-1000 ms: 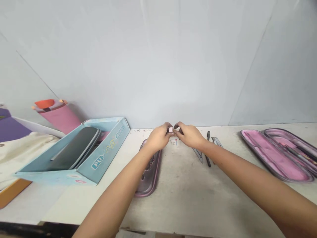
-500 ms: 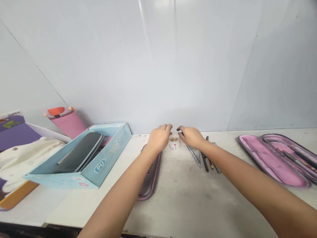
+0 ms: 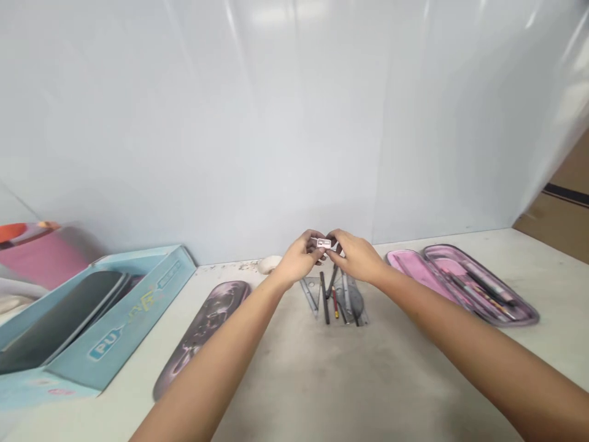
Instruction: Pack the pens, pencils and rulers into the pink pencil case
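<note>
A white block (image 3: 323, 244) is pinched between the left grip (image 3: 301, 258) and the right grip (image 3: 358, 256). Both grips are narrow, with the fingertips closed on opposite ends, and only the block's top face is exposed. Its kind cannot be settled at this view; a small sharpener is suspected. The block is held near the back of the surface (image 3: 322, 393), directly above a loose group of stationery: a set square (image 3: 309, 296), dark pens (image 3: 325, 299), a red pencil (image 3: 335, 304) and a clear ruler (image 3: 353, 302).

Risk 1: the block is small and is held by the fingertips alone, so a slip could be caused by uneven pressure or by a twist between the grips. It would then be expected to fall among the pens and be hard to see.

Risk 2: the group lies just below the wrists, so the pens could be knocked out of line if the hands are lowered.

Risk 3: a white lump (image 3: 269, 264) lies just beside the left grip and could be nudged by a sideways move.

An open pink-lined case (image 3: 460, 285) lies to the right, and a grey case half (image 3: 202, 334) and a blue box (image 3: 119, 325) lie to the left.
</note>
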`<move>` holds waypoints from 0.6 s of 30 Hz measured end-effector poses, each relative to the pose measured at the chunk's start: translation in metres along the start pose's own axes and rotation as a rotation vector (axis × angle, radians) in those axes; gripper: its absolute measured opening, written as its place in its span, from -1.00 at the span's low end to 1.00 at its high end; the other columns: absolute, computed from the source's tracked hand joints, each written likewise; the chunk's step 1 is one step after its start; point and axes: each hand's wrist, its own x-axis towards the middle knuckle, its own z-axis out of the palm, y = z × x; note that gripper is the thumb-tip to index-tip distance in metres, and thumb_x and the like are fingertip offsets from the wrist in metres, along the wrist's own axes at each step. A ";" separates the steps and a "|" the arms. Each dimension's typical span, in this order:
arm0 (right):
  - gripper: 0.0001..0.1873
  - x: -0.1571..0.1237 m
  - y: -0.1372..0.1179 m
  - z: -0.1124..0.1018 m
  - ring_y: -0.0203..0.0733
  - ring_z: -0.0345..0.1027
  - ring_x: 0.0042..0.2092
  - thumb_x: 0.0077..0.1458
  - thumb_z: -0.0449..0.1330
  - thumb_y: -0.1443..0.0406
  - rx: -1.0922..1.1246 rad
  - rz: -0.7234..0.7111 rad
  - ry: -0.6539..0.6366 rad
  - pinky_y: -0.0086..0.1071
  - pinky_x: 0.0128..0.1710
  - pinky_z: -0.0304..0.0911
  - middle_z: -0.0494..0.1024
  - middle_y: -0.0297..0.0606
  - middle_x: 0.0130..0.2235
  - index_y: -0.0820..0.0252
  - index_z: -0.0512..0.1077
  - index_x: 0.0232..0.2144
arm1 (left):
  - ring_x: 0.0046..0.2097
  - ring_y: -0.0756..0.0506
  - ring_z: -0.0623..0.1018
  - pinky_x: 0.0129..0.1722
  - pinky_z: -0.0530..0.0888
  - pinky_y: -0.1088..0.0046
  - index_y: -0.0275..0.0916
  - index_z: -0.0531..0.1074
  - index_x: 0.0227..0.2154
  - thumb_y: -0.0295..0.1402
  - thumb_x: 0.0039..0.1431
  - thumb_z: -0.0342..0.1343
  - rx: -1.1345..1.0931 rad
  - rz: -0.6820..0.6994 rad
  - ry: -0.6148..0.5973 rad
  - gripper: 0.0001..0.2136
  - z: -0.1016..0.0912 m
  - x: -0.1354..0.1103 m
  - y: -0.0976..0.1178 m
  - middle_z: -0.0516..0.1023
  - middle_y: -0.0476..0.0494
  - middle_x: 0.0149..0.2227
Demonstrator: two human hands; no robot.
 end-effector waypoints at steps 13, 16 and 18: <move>-0.73 -0.099 0.195 -0.105 -0.14 0.26 -0.11 0.08 0.04 0.25 -0.418 0.214 -0.020 -0.37 -0.28 0.13 0.42 -0.20 -0.13 0.15 0.34 -0.15 | -0.22 -0.10 0.48 -0.24 0.38 0.39 -0.22 0.28 -0.14 -0.36 0.12 -0.04 0.649 0.265 -0.244 -0.77 0.221 0.117 0.020 0.48 -0.15 -0.26; -0.74 -0.106 0.228 -0.108 -0.06 0.19 -0.06 0.09 0.03 0.29 -0.579 0.212 -0.065 -0.32 -0.26 0.13 0.40 -0.11 -0.10 0.21 0.37 -0.16 | -0.08 -0.14 0.43 -0.10 0.35 0.33 -0.24 0.29 -0.06 -0.40 0.14 -0.11 0.776 0.284 -0.251 -0.71 0.260 0.136 0.012 0.44 -0.23 -0.11; -0.74 -0.105 0.244 -0.106 -0.04 0.17 -0.05 0.12 -0.03 0.34 -0.644 0.207 -0.096 -0.29 -0.23 0.12 0.40 -0.06 -0.10 0.24 0.38 -0.18 | -0.01 -0.19 0.38 -0.04 0.32 0.24 -0.25 0.29 -0.01 -0.43 0.14 -0.15 0.858 0.255 -0.255 -0.66 0.277 0.145 0.007 0.41 -0.27 -0.05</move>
